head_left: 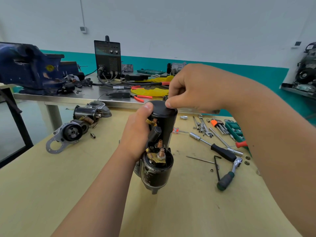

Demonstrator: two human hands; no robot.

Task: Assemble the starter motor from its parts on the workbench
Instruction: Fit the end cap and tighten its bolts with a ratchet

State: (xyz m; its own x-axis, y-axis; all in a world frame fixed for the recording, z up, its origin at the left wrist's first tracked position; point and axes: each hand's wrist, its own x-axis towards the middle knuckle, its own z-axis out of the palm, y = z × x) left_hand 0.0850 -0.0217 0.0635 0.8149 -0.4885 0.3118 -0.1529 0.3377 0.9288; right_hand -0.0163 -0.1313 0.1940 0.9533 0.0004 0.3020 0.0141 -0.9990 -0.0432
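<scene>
Mid-frame, the motor (159, 168) stands upright on the bench (77, 185), with the left hand (136, 132) gripping its body. The right hand (191, 88) pinches a small part (166, 98) at the far rim of the cap (164, 111). Tools (222, 153) lie right, starter parts (71, 132) left, a vise (30, 69) upper left.

Head view, close, looking forward-down over workbench (68, 177).
</scene>
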